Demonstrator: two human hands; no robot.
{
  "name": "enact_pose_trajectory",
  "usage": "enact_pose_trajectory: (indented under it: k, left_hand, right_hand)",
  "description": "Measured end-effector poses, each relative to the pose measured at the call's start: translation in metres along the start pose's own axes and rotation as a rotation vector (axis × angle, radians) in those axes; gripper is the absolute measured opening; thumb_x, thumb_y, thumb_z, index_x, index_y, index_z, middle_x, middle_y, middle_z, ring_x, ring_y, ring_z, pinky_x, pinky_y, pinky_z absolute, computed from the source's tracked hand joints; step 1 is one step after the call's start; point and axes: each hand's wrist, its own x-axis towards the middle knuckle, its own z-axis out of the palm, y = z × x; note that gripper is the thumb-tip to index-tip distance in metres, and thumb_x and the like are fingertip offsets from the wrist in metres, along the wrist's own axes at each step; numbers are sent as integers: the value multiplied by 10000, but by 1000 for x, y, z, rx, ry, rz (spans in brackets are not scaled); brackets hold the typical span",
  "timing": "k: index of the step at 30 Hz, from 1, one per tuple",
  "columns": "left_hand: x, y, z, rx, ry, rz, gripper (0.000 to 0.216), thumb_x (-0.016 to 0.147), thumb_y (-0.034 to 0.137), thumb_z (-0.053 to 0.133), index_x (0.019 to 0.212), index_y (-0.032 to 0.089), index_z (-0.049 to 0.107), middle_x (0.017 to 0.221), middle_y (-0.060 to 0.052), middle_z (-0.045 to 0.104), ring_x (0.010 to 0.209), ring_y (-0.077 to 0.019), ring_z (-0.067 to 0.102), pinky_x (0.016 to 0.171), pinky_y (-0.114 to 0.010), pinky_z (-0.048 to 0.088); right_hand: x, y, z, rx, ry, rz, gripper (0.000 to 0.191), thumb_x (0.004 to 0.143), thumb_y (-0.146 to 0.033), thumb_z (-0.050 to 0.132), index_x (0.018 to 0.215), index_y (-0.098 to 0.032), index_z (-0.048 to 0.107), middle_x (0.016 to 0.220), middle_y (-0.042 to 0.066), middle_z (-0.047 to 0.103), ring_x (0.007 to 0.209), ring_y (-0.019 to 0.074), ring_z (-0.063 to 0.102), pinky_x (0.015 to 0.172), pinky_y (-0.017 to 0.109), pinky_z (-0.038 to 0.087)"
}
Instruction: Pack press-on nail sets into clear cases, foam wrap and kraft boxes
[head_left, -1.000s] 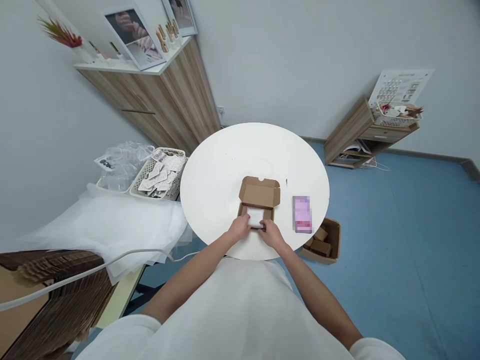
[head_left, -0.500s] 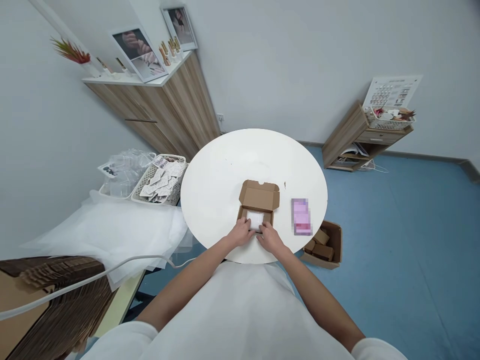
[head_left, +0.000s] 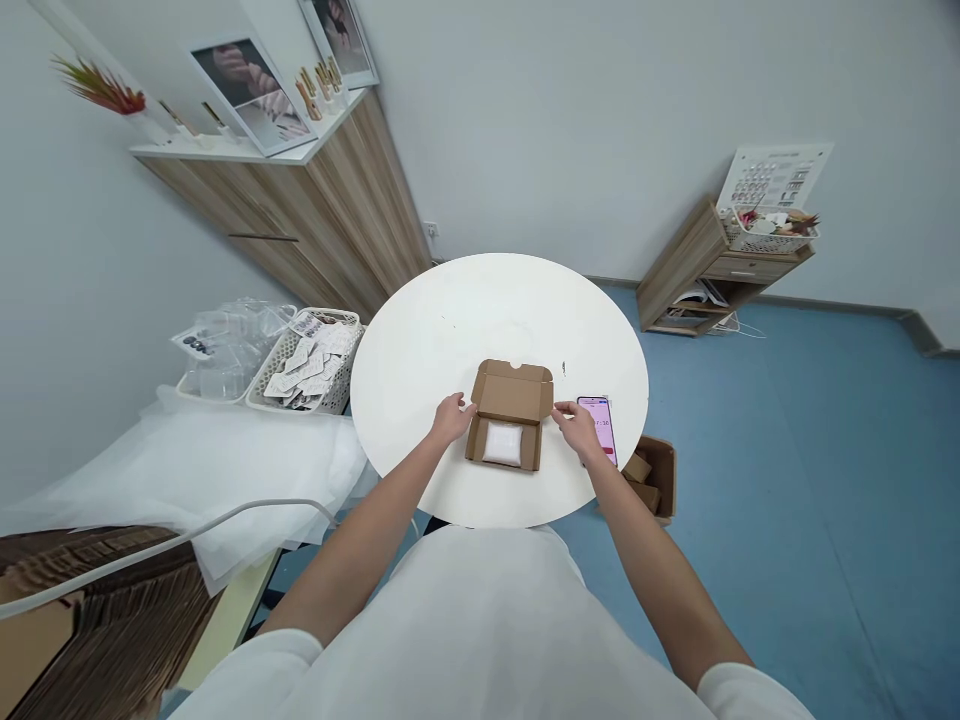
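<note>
A small brown cardboard box (head_left: 512,396) stands open on the round white table (head_left: 465,330), its lid raised at the back. A white packet (head_left: 503,442) lies inside it. My left hand (head_left: 452,419) is at the box's left side, fingers loosely curled and touching the lid's left flap. My right hand (head_left: 578,425) is at the right side, fingertips on the lid's right flap. Neither hand holds anything else.
A phone (head_left: 600,425) with a pink screen lies right of the box, partly under my right hand. A white basket (head_left: 311,365) of small packets and clear bags (head_left: 225,345) sit at left. A cardboard carton (head_left: 651,475) stands on the blue floor.
Both hands left the white packet inside the box and moved outward and up to the lid's two side flaps. The packet now lies flat in the box.
</note>
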Motion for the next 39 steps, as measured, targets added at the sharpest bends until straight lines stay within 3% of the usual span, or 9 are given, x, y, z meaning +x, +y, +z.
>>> enact_pose_trajectory:
  k: [4, 7, 11, 16, 20, 25, 32, 36, 39]
  left_hand:
    - [12, 5, 4, -17, 22, 1, 405, 770, 367, 448, 1108, 152, 511, 1043, -87, 598, 965, -186, 542, 753, -252, 400]
    - [15, 8, 7, -38, 7, 11, 251, 777, 301, 429, 921, 190, 602, 882, -51, 646, 849, -181, 575, 680, -257, 411]
    - [20, 10, 7, -63, -6, 5, 204, 771, 261, 430, 773, 205, 625, 720, -24, 647, 743, -172, 584, 617, -252, 411]
    - [28, 9, -5, -147, 28, 25, 196, 747, 215, 438, 832, 199, 614, 771, -11, 657, 757, -149, 590, 661, -237, 431]
    - [25, 5, -15, -177, 0, 32, 246, 718, 192, 483, 943, 205, 581, 811, -9, 657, 748, -143, 597, 657, -235, 447]
    - [10, 4, -17, -151, -28, 68, 267, 694, 131, 501, 945, 197, 564, 872, -14, 647, 782, -131, 595, 664, -215, 458]
    - [-2, -5, -16, -7, -21, 191, 487, 661, 141, 553, 1136, 204, 466, 837, -10, 612, 751, -136, 579, 688, -233, 451]
    - [-7, -16, -16, -18, -128, 274, 331, 665, 164, 536, 993, 211, 560, 813, -3, 616, 736, -147, 578, 672, -245, 452]
    - [-12, -25, -17, -129, -194, 272, 328, 687, 179, 505, 1004, 227, 575, 913, -9, 631, 819, -156, 580, 724, -264, 453]
  right_hand:
    - [15, -1, 9, 132, -63, 137, 439, 691, -378, 535, 1069, -155, 516, 977, 87, 612, 566, 93, 526, 533, 237, 440]
    - [25, -4, 18, 183, -169, 182, 309, 704, -349, 522, 915, -129, 572, 789, 66, 629, 444, 70, 451, 443, 221, 391]
    - [42, -11, 28, 170, -181, 184, 215, 729, -323, 483, 748, -130, 576, 642, 40, 596, 422, 76, 442, 410, 211, 355]
    - [56, -30, 25, 168, -197, 136, 302, 785, -378, 390, 853, -156, 583, 836, 45, 628, 533, 88, 540, 517, 217, 418]
    - [50, -37, 17, 67, -259, -29, 336, 804, -360, 380, 1061, -204, 529, 1003, 34, 617, 725, 120, 600, 711, 274, 439]
    - [34, -29, 16, -121, -257, -213, 322, 810, -300, 413, 1110, -224, 504, 1027, 43, 620, 938, 172, 561, 820, 332, 411]
    - [21, -17, 16, -75, -271, -250, 336, 758, -239, 498, 1093, -210, 507, 1028, 57, 601, 850, 148, 585, 772, 312, 460]
    - [17, -14, 15, -111, -310, -259, 453, 726, -201, 522, 1172, -232, 448, 905, 23, 609, 739, 129, 585, 707, 299, 474]
    - [12, -12, 15, -146, -355, -300, 457, 726, -160, 490, 1173, -249, 461, 940, 16, 606, 766, 127, 579, 743, 305, 465]
